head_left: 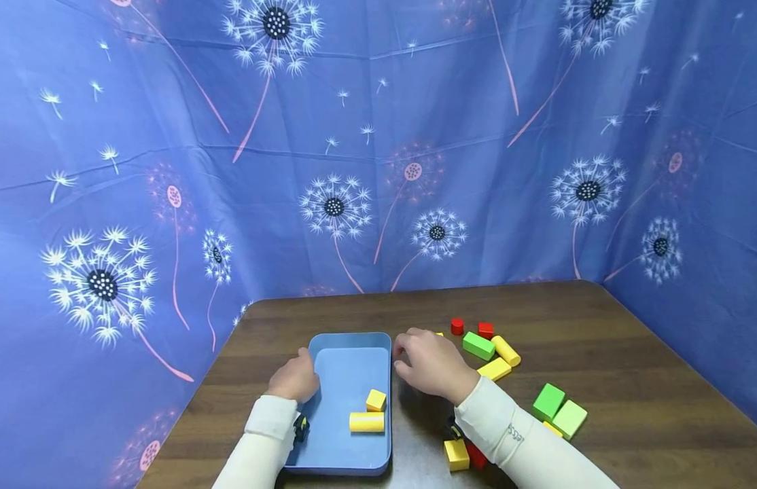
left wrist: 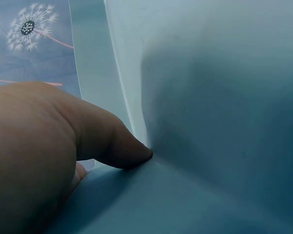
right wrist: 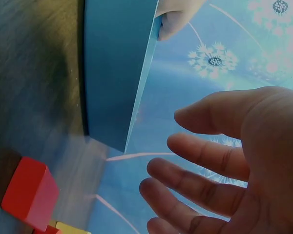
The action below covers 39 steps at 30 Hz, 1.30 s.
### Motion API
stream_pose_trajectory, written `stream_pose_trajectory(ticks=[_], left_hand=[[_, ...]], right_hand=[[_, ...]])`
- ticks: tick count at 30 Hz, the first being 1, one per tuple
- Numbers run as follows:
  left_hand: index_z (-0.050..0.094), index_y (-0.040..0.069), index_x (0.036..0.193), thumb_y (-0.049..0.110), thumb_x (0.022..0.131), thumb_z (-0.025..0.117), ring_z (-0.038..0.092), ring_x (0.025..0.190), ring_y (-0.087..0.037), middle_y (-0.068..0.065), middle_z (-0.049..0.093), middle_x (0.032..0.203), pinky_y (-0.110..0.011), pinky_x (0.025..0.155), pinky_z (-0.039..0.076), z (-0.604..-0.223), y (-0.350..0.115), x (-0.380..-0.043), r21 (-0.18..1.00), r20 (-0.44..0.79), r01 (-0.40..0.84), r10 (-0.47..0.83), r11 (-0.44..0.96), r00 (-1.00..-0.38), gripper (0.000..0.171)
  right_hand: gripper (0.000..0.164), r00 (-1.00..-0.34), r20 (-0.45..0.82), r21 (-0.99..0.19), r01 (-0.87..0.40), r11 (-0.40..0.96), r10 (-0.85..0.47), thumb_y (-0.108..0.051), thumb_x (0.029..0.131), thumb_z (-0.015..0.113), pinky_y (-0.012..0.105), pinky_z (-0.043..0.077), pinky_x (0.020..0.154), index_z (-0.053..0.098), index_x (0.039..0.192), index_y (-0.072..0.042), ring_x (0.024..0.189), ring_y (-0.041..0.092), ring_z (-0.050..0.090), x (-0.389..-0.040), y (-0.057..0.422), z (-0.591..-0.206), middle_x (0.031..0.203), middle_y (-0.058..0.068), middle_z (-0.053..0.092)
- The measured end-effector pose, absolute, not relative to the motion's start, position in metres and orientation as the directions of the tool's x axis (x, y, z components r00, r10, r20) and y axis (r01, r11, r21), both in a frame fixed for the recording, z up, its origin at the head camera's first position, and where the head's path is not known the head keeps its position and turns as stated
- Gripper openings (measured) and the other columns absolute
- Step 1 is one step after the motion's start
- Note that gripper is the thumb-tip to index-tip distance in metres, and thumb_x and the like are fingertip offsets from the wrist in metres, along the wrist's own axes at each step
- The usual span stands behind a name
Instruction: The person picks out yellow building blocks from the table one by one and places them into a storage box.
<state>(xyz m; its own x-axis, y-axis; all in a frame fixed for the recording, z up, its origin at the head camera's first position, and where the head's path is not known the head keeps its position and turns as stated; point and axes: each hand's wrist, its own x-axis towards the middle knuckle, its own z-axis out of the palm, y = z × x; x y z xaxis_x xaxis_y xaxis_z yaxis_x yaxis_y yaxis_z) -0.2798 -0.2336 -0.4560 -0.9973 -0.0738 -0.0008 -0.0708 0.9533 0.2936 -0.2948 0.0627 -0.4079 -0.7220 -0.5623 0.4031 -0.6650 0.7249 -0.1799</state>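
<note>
A blue tray (head_left: pixel 340 367) lies on the table with a yellow cube (head_left: pixel 376 399) and a yellow cylinder (head_left: pixel 367 422) inside. At its left wall, my left hand (head_left: pixel 295 377) grips the rim. The left wrist view shows the thumb (left wrist: pixel 119 144) against the inner wall, with the other fingers mostly hidden outside. My right hand (head_left: pixel 435 363) hovers just beyond the tray's right wall. In the right wrist view its fingers (right wrist: pixel 195 183) are spread and loosely bent, with nothing between them. A red block (right wrist: pixel 27 190) stands below that hand.
Right of the tray lie a green block (head_left: pixel 479 346), a yellow cylinder (head_left: pixel 506 351), a yellow plank (head_left: pixel 495 369) and red pieces (head_left: pixel 456 327). Green cubes (head_left: pixel 548 401) sit farther right. A yellow block (head_left: pixel 456 455) is by my right forearm. A blue dandelion-print curtain (head_left: pixel 378 204) hangs behind the table.
</note>
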Motion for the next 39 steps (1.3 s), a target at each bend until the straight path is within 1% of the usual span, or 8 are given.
stream_pose_trajectory(ticks=[5, 11, 17, 21, 23, 29, 34, 39], left_hand=[[0.025, -0.015, 0.137, 0.014, 0.088, 0.052, 0.056, 0.060, -0.023, -0.020, 0.064, 0.085, -0.048, 0.057, 0.051, -0.454, -0.233, -0.280, 0.288, 0.001, -0.082, -0.086, 0.954, -0.996, 0.064], [0.023, -0.014, 0.139, 0.015, 0.088, 0.052, 0.057, 0.063, -0.024, -0.022, 0.064, 0.092, -0.048, 0.058, 0.051, -0.454, -0.233, -0.280, 0.285, -0.013, -0.092, -0.092, 0.954, -0.996, 0.065], [0.024, -0.014, 0.138, 0.016, 0.088, 0.054, 0.058, 0.068, -0.025, -0.024, 0.064, 0.098, -0.050, 0.063, 0.052, -0.455, -0.233, -0.279, 0.279, -0.020, -0.096, -0.094, 0.955, -0.995, 0.066], [0.024, -0.016, 0.137, 0.015, 0.088, 0.054, 0.059, 0.072, -0.028, -0.026, 0.063, 0.101, -0.052, 0.066, 0.052, -0.456, -0.233, -0.278, 0.282, -0.018, -0.085, -0.083, 0.956, -0.996, 0.065], [0.024, -0.016, 0.137, 0.015, 0.088, 0.054, 0.059, 0.071, -0.028, -0.026, 0.063, 0.100, -0.051, 0.064, 0.052, -0.456, -0.233, -0.278, 0.285, -0.018, -0.082, -0.080, 0.955, -0.997, 0.065], [0.025, -0.015, 0.136, 0.016, 0.088, 0.054, 0.056, 0.062, -0.024, -0.022, 0.063, 0.088, -0.047, 0.057, 0.050, -0.454, -0.234, -0.279, 0.288, -0.006, -0.083, -0.085, 0.954, -0.996, 0.064], [0.025, -0.016, 0.137, 0.014, 0.087, 0.053, 0.057, 0.063, -0.024, -0.023, 0.064, 0.089, -0.049, 0.059, 0.051, -0.451, -0.236, -0.279, 0.285, -0.007, -0.086, -0.088, 0.955, -0.996, 0.064], [0.024, -0.017, 0.137, 0.015, 0.087, 0.053, 0.059, 0.069, -0.027, -0.025, 0.064, 0.094, -0.050, 0.063, 0.052, -0.451, -0.233, -0.278, 0.279, -0.006, -0.069, -0.071, 0.958, -0.997, 0.065]], right_hand=[[0.014, -0.737, 0.400, -0.170, -0.643, 0.746, -0.545, -0.030, 0.080, 0.067, 0.027, 0.046, 0.051, 0.068, 0.091, -0.022, 0.064, 0.009, 0.047, -0.296, 0.066, -0.404, 0.081, -0.008, 0.056], [0.017, -0.767, 0.376, -0.163, -0.608, 0.777, -0.521, -0.032, 0.078, 0.069, 0.027, 0.047, 0.053, 0.068, 0.093, -0.024, 0.067, 0.011, 0.047, -0.299, 0.068, -0.407, 0.083, -0.007, 0.057], [0.028, -0.801, 0.332, -0.153, -0.567, 0.809, -0.498, -0.035, 0.076, 0.072, 0.034, 0.052, 0.065, 0.069, 0.100, -0.021, 0.079, 0.016, 0.050, -0.300, 0.070, -0.412, 0.095, -0.001, 0.059], [0.031, -0.826, 0.308, -0.141, -0.530, 0.836, -0.472, -0.037, 0.076, 0.072, 0.037, 0.053, 0.068, 0.068, 0.103, -0.022, 0.084, 0.018, 0.050, -0.301, 0.072, -0.415, 0.102, 0.002, 0.058], [0.032, -0.833, 0.298, -0.132, -0.519, 0.845, -0.465, -0.038, 0.077, 0.072, 0.038, 0.053, 0.069, 0.068, 0.104, -0.022, 0.086, 0.019, 0.050, -0.301, 0.073, -0.417, 0.105, 0.003, 0.058], [0.041, -0.856, 0.249, -0.126, -0.493, 0.861, -0.454, -0.041, 0.076, 0.073, 0.041, 0.054, 0.068, 0.066, 0.110, -0.019, 0.088, 0.023, 0.050, -0.305, 0.075, -0.418, 0.111, 0.008, 0.057], [0.048, -0.865, 0.221, -0.125, -0.483, 0.867, -0.450, -0.043, 0.076, 0.073, 0.044, 0.054, 0.068, 0.064, 0.116, -0.016, 0.091, 0.027, 0.050, -0.309, 0.075, -0.417, 0.116, 0.011, 0.055], [0.054, -0.875, 0.195, -0.122, -0.471, 0.874, -0.444, -0.044, 0.076, 0.073, 0.047, 0.054, 0.070, 0.062, 0.120, -0.014, 0.093, 0.030, 0.051, -0.308, 0.078, -0.419, 0.118, 0.013, 0.054]])
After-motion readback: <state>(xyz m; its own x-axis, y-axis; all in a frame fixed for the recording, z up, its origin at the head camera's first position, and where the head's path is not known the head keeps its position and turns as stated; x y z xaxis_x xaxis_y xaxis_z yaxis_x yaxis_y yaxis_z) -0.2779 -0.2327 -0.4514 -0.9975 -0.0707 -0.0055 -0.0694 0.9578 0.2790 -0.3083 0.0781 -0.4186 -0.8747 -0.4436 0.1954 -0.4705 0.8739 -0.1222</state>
